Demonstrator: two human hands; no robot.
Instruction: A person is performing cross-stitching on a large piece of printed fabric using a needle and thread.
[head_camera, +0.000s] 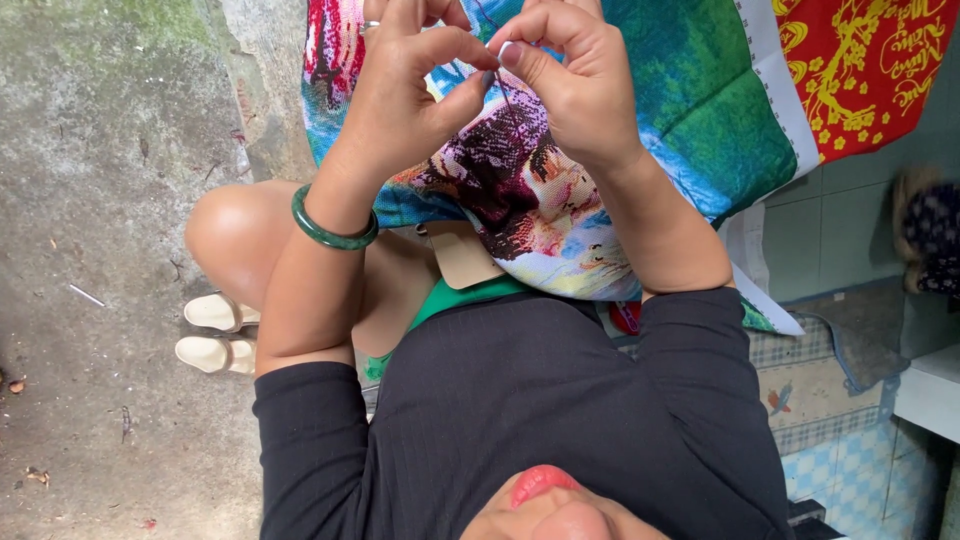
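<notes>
A colourful cross-stitch cloth (560, 200) lies over my lap and reaches up to the top of the view. Both hands meet over it near the top. My left hand (410, 90), with a green bangle (333, 232) on its wrist, pinches a fold of the cloth between thumb and fingers. My right hand (570, 80) has thumb and forefinger closed on a thin dark thread (503, 92) that runs down to the cloth. Whether a needle is between those fingertips I cannot tell.
A tan card tag (462, 255) sticks out under the cloth. Pale sandals (215, 335) are on the concrete floor at the left. A red cloth with gold patterns (865, 60) hangs at the top right. A checked mat (815, 385) and a white ledge (930, 390) are at the right.
</notes>
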